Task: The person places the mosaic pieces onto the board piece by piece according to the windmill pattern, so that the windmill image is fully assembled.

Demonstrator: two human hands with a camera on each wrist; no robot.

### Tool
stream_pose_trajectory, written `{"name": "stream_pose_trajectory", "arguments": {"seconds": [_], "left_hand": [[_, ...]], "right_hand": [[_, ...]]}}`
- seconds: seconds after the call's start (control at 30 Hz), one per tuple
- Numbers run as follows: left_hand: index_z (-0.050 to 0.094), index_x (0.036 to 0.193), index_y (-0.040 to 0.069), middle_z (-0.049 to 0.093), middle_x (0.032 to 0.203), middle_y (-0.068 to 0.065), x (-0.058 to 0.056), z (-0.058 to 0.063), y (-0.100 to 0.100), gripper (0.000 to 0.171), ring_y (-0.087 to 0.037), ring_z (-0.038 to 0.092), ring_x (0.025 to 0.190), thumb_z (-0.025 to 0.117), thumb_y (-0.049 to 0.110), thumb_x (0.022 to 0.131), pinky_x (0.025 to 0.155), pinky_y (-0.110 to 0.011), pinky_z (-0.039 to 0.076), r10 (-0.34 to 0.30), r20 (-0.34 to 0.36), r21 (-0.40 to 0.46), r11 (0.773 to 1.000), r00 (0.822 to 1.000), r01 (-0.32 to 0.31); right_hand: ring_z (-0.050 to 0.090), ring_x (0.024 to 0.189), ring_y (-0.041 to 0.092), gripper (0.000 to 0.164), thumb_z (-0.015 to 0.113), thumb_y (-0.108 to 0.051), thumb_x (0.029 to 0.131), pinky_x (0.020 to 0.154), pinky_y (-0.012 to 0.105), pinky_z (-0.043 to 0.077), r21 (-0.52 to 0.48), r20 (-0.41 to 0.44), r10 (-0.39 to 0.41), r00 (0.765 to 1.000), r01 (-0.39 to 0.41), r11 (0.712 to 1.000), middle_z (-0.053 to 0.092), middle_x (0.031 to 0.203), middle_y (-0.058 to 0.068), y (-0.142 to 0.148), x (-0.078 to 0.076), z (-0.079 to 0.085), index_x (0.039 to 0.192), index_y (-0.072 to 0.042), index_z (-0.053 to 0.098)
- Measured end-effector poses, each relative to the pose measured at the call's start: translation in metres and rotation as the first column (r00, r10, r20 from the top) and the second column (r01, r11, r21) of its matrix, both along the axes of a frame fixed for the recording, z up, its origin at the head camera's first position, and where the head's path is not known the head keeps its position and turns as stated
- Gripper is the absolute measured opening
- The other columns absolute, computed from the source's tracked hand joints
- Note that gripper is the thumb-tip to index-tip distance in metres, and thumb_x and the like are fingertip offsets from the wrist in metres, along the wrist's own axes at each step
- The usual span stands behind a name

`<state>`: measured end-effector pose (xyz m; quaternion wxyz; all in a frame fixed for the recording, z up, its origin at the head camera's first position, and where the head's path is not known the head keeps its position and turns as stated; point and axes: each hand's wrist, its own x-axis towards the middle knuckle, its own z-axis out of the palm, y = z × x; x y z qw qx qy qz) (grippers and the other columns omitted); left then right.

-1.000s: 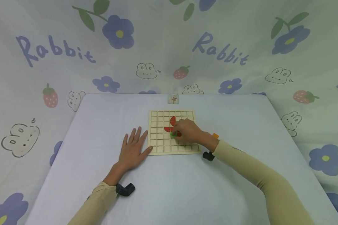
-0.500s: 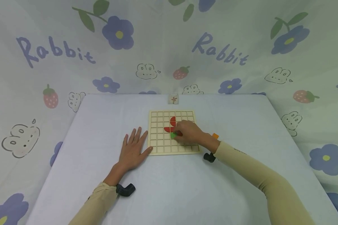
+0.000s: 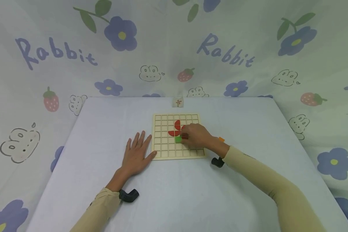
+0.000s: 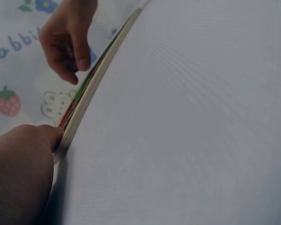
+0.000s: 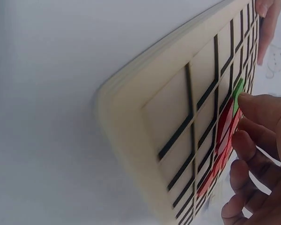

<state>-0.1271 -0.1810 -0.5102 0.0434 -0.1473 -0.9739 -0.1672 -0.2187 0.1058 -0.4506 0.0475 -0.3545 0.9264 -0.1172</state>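
A wooden grid board (image 3: 165, 153) lies on the table. My left hand (image 3: 137, 158) rests flat on its left side, fingers spread, with the thumb tip at the board's edge. Over the middle of the board is my right hand (image 3: 195, 135), its fingers loosely bent. A green square piece (image 3: 178, 139) sits in a cell just left of those fingers; in the right wrist view the thumb tip overlaps the green piece (image 5: 237, 96). Red rounded pieces (image 3: 174, 133) fill neighbouring cells, some partly hidden by the right hand. Nothing shows between the right thumb and fingers in the left wrist view.
An orange piece (image 3: 221, 139) lies on the table beyond the right wrist, partly covered by it. A small printed card (image 3: 178, 102) is at the table's back edge. Behind hangs a patterned curtain (image 3: 168, 42).
My right hand has drawn slightly to the right and let go of the green square, which shows fully in its cell. My left hand has stayed in place.
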Motion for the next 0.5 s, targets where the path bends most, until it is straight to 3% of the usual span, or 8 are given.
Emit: {"name": "stream_pose_trajectory", "arguments": {"seconds": [0.27,0.5], "left_hand": [[0.026,0.157,0.014,0.010,0.163,-0.014,-0.001,-0.002,0.000,0.078,-0.034,0.002,0.149,0.040,0.061,0.097,0.114,-0.056,-0.001,0.001,0.020,-0.004,1.000,1.000,-0.001],[0.026,0.157,0.014,0.010,0.163,-0.014,-0.001,-0.003,0.000,0.078,-0.033,0.001,0.149,0.041,0.061,0.097,0.114,-0.056,-0.002,0.004,0.021,-0.005,1.000,1.000,-0.004]], "right_hand": [[0.056,0.076,0.010,0.021,0.076,-0.030,0.086,0.070,0.031,0.047,0.022,0.075,-0.141,0.987,0.139,0.990,0.062,0.083,-0.011,0.033,0.000,0.003,0.102,-0.017,0.077],[0.060,0.084,0.015,0.022,0.076,-0.029,0.087,0.077,0.036,0.050,0.021,0.088,-0.191,0.978,0.190,0.982,0.066,0.090,-0.006,0.074,-0.002,0.007,0.104,-0.014,0.076]]}}
